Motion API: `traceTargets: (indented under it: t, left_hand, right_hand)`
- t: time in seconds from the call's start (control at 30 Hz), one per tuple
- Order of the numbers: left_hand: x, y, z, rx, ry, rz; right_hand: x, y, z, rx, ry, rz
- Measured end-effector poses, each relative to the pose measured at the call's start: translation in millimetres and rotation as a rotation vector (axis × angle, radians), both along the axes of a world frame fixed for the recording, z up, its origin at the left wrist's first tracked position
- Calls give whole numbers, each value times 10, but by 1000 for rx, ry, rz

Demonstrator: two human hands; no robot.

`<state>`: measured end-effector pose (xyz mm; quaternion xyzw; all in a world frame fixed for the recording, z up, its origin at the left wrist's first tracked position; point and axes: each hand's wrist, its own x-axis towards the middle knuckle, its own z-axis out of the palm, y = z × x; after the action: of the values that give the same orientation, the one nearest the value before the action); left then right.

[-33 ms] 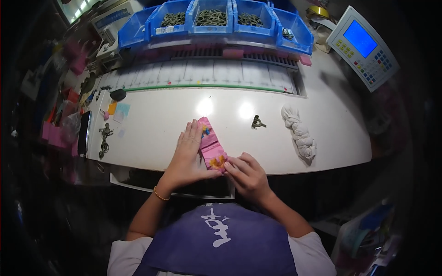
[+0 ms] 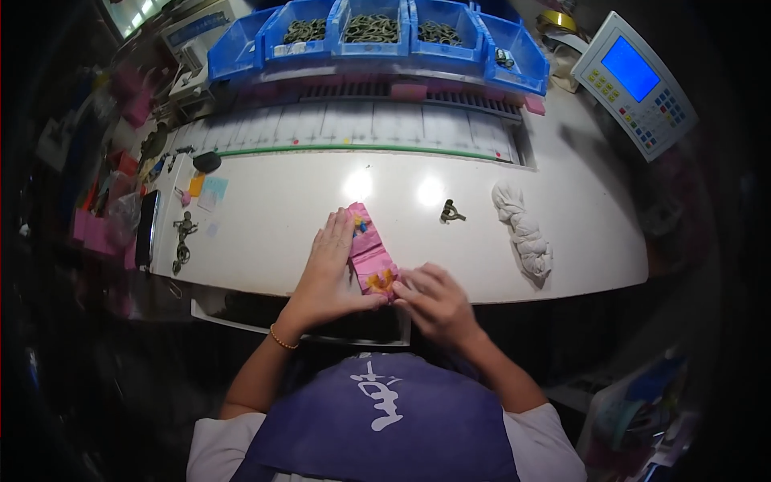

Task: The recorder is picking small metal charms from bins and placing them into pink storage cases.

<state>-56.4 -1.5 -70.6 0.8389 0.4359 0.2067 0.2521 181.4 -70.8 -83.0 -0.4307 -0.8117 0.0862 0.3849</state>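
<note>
A pink folded strip (image 2: 372, 255), which looks like a soft packet, lies at the table's near edge. It has a crease across its middle, a small blue and yellow picture at the far end and orange-yellow shapes at the near end. My left hand (image 2: 324, 265) holds it from the left, the long fingers along its far left side and the thumb at its near end. At the near right corner, my right hand (image 2: 436, 301) pinches the strip with thumb and forefinger; the other fingers are curled and slightly blurred. A dark Y-shaped metal piece (image 2: 451, 212) lies beyond my right hand.
A twisted white cloth (image 2: 524, 233) is on the right. Blue bins (image 2: 371, 47), some holding metal pieces, line the back behind a white panel (image 2: 337, 128). A keypad with a blue screen (image 2: 634, 87) stands back right; dark metal pieces (image 2: 184, 233) lie left.
My right hand's fingers have shifted slightly at the strip's near right corner and are more blurred. The left hand and the pink strip stay nearly in place.
</note>
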Motion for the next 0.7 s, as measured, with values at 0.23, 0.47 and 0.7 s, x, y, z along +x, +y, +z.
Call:
traceTargets:
  t: [0.23,0.47,0.7]
  left_hand:
    - [3,30,66,63,-45,13]
    - [-4,140,63,60,-7,-15]
    - [1,254,-36,100,4,-62]
  right_hand:
    - [1151,369,347,-18,-422,-672]
    - [510,168,635,158,-149,-190]
    - [0,260,836,-145,-244,87]
